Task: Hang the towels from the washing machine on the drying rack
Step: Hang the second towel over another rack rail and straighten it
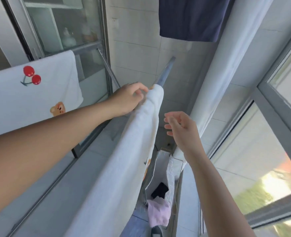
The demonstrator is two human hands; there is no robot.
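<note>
A white towel [124, 151] hangs over the grey bar of the drying rack [165, 71] and runs from the lower middle up to the centre. My left hand [129, 100] pinches the towel's far top edge at the bar. To the right of the towel, my right hand [180, 127] hovers with loosely spread fingers and touches nothing. A second white towel [30, 93], printed with cherries and a bear, hangs over the rack's left bar.
A dark blue garment [192, 17] hangs overhead. A white sheet [227, 74] drapes down on the right. Below the bar stands a checked bag [170, 170] with black and pink laundry [158, 212] in it. Glass sliding door on the left, window on the right.
</note>
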